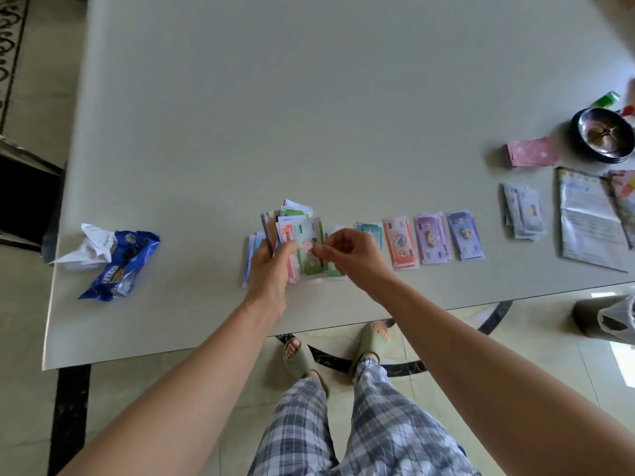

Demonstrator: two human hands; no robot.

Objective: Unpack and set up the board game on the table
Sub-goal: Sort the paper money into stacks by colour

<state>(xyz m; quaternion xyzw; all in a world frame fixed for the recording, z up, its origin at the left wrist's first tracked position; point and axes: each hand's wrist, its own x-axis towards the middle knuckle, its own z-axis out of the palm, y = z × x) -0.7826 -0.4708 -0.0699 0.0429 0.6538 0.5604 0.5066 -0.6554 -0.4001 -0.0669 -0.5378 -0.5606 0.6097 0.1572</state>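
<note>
I see both hands meeting just below the middle of the frame, above the near edge of the pale worktop (309, 97). My left hand (268, 266) grips a loose wad of play notes (292, 223), its fingers curled behind the wad and its thumb pressed across the front. The notes fan out unevenly, with green, pink and white edges showing at the top. My right hand (350, 255) pinches the green note (311, 257) on the front of the wad between thumb and forefinger, with the other fingers curled loosely behind.

To the right of the hands, four sorted piles lie flat in a row on the worktop: a teal pile (370, 227) partly hidden by the right hand, then a red pile (400, 242), a purple pile (431, 237) and a blue-violet pile (465, 235), each just beside the next. Further right sits a lavender pile (524, 214), and above it a spread of pink cards (532, 151). A printed sheet (587, 218) lies near the right edge, and a dark metal bowl (603, 137) stands above it.

At the left of the frame, well apart from the notes, a blue snack wrapper (120, 266) lies touching some crumpled white paper (92, 247). Plaid trousers (360, 424) and slippers show at the bottom, over a tiled floor.
</note>
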